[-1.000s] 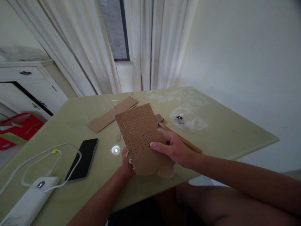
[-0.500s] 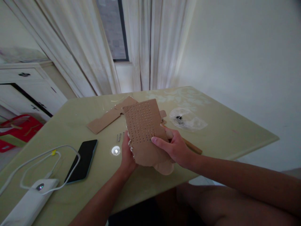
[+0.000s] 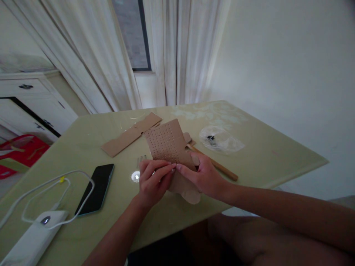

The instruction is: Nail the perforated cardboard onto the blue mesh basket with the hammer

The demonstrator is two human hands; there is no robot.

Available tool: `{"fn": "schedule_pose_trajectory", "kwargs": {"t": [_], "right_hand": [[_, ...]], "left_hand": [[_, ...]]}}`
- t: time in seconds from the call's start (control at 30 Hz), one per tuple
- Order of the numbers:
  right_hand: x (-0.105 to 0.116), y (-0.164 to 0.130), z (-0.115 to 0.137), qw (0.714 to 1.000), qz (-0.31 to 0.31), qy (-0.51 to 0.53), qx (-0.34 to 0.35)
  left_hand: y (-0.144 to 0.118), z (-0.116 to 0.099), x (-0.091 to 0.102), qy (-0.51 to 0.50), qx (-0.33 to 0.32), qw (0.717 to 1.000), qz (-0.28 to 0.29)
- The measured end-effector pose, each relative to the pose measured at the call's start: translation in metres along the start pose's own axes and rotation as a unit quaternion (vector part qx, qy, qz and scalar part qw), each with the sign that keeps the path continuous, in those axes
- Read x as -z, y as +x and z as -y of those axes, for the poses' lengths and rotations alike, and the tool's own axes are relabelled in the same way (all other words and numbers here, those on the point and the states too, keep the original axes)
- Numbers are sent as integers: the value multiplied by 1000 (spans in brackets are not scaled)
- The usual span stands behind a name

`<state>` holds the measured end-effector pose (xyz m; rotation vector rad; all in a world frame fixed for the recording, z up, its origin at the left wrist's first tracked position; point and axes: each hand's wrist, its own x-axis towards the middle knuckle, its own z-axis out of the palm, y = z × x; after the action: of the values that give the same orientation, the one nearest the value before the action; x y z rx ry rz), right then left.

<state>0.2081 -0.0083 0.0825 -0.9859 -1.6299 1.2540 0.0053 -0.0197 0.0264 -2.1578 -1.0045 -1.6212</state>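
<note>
perforated cardboard (image 3: 169,142) stands tilted above the table (image 3: 260,155), gripped by both the left hand (image 3: 152,181) and right hand (image 3: 201,175). just behind the cardboard lie a cardboard strip (image 3: 129,135) and wooden stick (image 3: 219,166); left of it, possibly nails (image 3: 141,160), and a phone (image 3: 96,188).

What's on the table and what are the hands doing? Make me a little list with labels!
left hand: left hand pinching the lower edge of the cardboard
right hand: right hand gripping the same piece from the right
held thing: brown cardboard with rows of holes
behind it: cardboard strip, wooden stick, clear plastic bag
left side: black phone, white cable, white power bank
surface: greenish table
</note>
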Motion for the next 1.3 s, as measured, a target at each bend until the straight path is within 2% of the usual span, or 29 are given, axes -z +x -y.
{"fn": "schedule_pose_trajectory", "kwargs": {"t": [0.17,0.27,0.37,0.43,0.47,0.5,0.53,0.6,0.7,0.8,0.87,0.93,1.03,1.3], "right_hand": [[0,-1,-7,1000,16,-22,-16],[1,-1,-15,999,21,-24,-35],[4,1,-21,999,9,-12,-45],[7,3,-22,999,0,2,-49],[9,5,-22,999,-2,7,-50],[10,6,-21,999,-3,13,-48],[12,7,-20,999,-5,20,-44],[14,8,-17,998,-5,39,-39],[15,8,-14,997,-8,65,-50],[16,8,-14,995,-18,77,-61],[17,7,-15,994,-24,84,-62],[18,7,-15,994,-27,91,-64],[19,8,-13,993,-31,92,-68],[18,6,-6,986,-12,145,-87]], "left_hand": [[-7,-2,-7,-33,17,999,9],[-12,-3,-9,-78,42,996,-33],[-10,5,-9,-102,126,978,-129],[-3,20,-5,-77,215,960,-163],[1,31,-1,-52,276,949,-144],[4,42,4,-23,338,936,-98],[7,54,9,9,396,918,-26],[11,75,22,107,481,860,135],[9,93,40,206,507,817,182],[2,97,48,322,494,757,282],[-2,98,48,340,487,731,334],[-4,99,45,331,484,730,352],[-6,100,39,315,470,743,356],[-7,101,34,288,444,774,348]]}}
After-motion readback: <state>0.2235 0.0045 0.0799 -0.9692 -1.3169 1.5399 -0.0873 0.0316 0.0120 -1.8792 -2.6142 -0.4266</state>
